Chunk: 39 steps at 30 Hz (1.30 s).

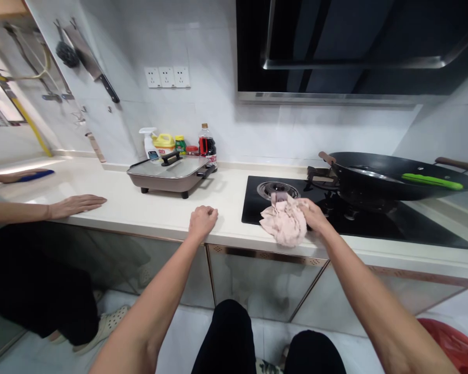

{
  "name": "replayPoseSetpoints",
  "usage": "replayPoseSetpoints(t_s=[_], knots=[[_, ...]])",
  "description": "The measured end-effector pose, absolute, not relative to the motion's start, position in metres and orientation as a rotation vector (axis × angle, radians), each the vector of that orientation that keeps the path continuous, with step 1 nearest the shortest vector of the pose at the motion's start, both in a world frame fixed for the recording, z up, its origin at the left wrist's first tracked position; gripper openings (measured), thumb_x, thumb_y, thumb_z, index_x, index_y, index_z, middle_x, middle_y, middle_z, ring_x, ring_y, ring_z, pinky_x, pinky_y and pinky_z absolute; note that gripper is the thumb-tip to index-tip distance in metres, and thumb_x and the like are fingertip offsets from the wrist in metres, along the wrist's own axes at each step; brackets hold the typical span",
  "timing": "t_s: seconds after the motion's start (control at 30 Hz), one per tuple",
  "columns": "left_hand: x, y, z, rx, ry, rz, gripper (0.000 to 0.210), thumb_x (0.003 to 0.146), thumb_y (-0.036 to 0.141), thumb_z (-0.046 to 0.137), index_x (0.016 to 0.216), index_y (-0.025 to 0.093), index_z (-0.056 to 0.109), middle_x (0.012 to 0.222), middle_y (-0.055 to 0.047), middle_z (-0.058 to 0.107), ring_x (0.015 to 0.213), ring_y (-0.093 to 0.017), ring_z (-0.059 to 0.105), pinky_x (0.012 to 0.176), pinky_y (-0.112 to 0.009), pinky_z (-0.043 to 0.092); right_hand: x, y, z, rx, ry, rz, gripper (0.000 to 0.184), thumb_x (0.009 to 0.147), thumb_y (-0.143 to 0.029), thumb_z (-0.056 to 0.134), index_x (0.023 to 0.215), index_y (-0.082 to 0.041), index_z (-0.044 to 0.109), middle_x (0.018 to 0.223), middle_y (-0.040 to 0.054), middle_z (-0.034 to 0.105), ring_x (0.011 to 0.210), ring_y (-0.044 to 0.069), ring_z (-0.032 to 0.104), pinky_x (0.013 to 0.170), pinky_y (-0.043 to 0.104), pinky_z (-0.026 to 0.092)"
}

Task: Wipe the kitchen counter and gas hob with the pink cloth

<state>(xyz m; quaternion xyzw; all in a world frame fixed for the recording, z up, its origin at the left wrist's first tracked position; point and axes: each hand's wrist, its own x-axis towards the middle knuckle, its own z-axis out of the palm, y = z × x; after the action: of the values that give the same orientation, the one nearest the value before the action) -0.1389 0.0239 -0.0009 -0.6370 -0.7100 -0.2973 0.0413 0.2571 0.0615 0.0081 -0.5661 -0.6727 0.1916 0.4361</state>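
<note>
My right hand point(312, 214) is closed on a crumpled pale pink cloth point(285, 221). The cloth lies over the front left edge of the black glass stove point(359, 223) and hangs toward the counter's front edge. Behind it is the left burner point(277, 190), partly covered by the cloth. My left hand point(203, 222) rests on the pale countertop point(228, 202), left of the stove, with its fingers curled in and nothing visible in them.
A large black wok point(374, 179) with a green-handled utensil point(432, 181) sits on the right burner. An electric pan point(159, 182) with a glass lid stands left, bottles point(207, 143) behind it. Another person's hand point(76, 205) lies on the counter. The range hood point(335, 52) overhangs.
</note>
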Motion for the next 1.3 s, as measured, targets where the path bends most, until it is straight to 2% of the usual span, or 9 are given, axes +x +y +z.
replayPoseSetpoints(t_s=[0.1,0.2,0.33,0.43,0.57,0.87,1.1,1.23,1.3], knots=[[-0.138,0.023,-0.002,-1.962,-2.167,-0.911,0.036,0.098,0.038,0.05,0.093,0.02,0.081,0.105,-0.011,0.077,0.106,-0.028,0.066,0.097,-0.037,0.049,0.293,0.055,0.002,-1.587,-1.587,0.407,0.042,0.086,-0.036,0.048,0.118,-0.017,0.068,0.115,0.0148,0.074,0.106,0.031,0.067,0.097,0.044,0.052],[-0.138,0.023,-0.002,-1.972,-2.155,-0.899,0.035,0.098,0.037,0.051,0.094,0.02,0.08,0.106,-0.011,0.076,0.108,-0.028,0.065,0.098,-0.037,0.048,0.311,0.045,0.013,-1.67,-1.506,0.214,0.056,0.088,-0.03,0.044,0.14,-0.011,0.056,0.13,0.0205,0.068,0.116,0.031,0.064,0.104,0.043,0.048],[-0.137,0.022,-0.002,-1.972,-2.137,-0.892,0.033,0.098,0.035,0.051,0.092,0.019,0.08,0.104,-0.011,0.076,0.108,-0.028,0.065,0.098,-0.037,0.048,0.282,0.037,0.025,-1.651,-1.792,0.065,0.054,0.096,-0.048,0.048,0.143,-0.024,0.059,0.155,0.0138,0.052,0.14,0.036,0.048,0.117,0.052,0.037],[-0.134,0.02,-0.001,-1.964,-2.149,-0.874,0.032,0.098,0.035,0.052,0.092,0.02,0.08,0.104,-0.011,0.076,0.109,-0.028,0.065,0.099,-0.038,0.048,0.242,0.033,0.015,-1.726,-2.149,0.108,0.065,0.096,-0.064,0.049,0.152,-0.033,0.054,0.168,0.01,0.037,0.149,0.041,0.037,0.118,0.065,0.033],[-0.133,0.017,-0.001,-1.998,-2.135,-0.904,0.03,0.098,0.036,0.055,0.099,0.02,0.081,0.109,-0.01,0.076,0.114,-0.028,0.063,0.103,-0.039,0.047,0.211,0.032,-0.003,-1.849,-2.26,0.148,0.07,0.093,-0.065,0.05,0.157,-0.038,0.048,0.175,0.0067,0.023,0.155,0.044,0.027,0.117,0.074,0.026],[-0.099,0.019,0.009,-2.272,-1.966,-0.954,0.034,0.096,0.038,0.06,0.123,0.028,0.077,0.138,-0.009,0.066,0.129,-0.032,0.055,0.112,-0.05,0.039,0.215,0.033,-0.015,-1.725,-2.193,0.044,0.054,0.092,-0.051,0.051,0.143,-0.037,0.061,0.167,0.0045,0.04,0.15,0.034,0.04,0.12,0.061,0.03],[0.025,0.034,0.024,-2.843,-1.565,-0.796,0.056,0.102,0.061,0.047,0.151,0.038,0.058,0.155,-0.01,0.051,0.141,-0.035,0.042,0.113,-0.057,0.036,0.223,0.042,-0.023,-1.692,-2.148,0.057,0.051,0.096,-0.047,0.044,0.14,-0.031,0.063,0.161,0.0061,0.049,0.145,0.031,0.048,0.121,0.051,0.035],[0.026,0.027,0.015,-2.925,-1.223,-0.749,0.054,0.103,0.063,0.045,0.151,0.041,0.057,0.163,-0.009,0.045,0.144,-0.035,0.04,0.114,-0.058,0.034,0.233,0.042,-0.026,-1.586,-2.202,0.048,0.05,0.093,-0.043,0.048,0.139,-0.029,0.063,0.159,0.0063,0.052,0.146,0.029,0.047,0.121,0.046,0.036],[-0.009,0.024,0.009,-2.811,-1.327,-0.784,0.05,0.103,0.06,0.049,0.145,0.037,0.064,0.16,-0.011,0.049,0.144,-0.035,0.042,0.115,-0.057,0.034,0.237,0.04,-0.028,-1.557,-2.191,0.054,0.046,0.093,-0.045,0.048,0.132,-0.03,0.067,0.159,0.0046,0.051,0.144,0.029,0.049,0.121,0.047,0.036]])
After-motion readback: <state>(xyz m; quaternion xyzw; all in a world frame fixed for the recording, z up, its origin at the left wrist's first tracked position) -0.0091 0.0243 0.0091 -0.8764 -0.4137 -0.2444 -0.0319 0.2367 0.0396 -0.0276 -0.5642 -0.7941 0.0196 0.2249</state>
